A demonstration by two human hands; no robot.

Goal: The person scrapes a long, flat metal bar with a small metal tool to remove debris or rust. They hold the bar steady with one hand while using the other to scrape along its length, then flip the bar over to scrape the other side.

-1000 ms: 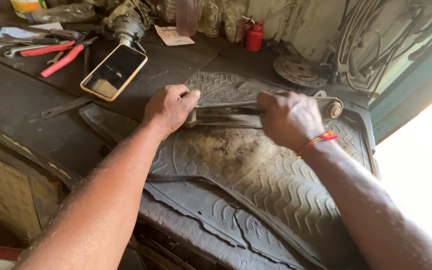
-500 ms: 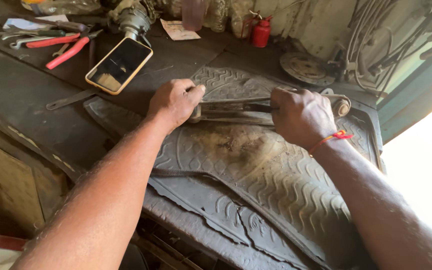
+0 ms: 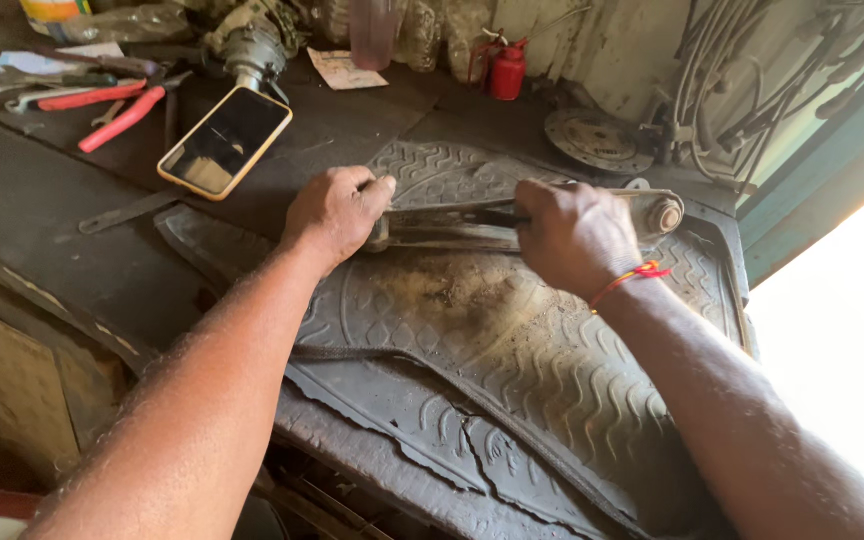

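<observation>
A long grey metal arm part [image 3: 452,228] with a round bushing at its right end lies across a dirty black rubber mat [image 3: 512,370] on the workbench. My left hand [image 3: 337,212] is closed over the part's left end. My right hand [image 3: 572,235], with a red thread at the wrist, grips the part further right, and a thin dark tool shaft pokes out to the left of that fist. What the tool's tip touches is hidden by my fingers.
A phone in an orange case [image 3: 225,142] lies face up at the left. Red-handled pliers [image 3: 117,115] and wrenches lie further left. A small red oil can [image 3: 508,70], a round metal disc [image 3: 597,140] and hanging cables [image 3: 752,90] stand at the back.
Both hands stay on the metal part; only the camera view has shifted slightly. The grip looks unchanged.
</observation>
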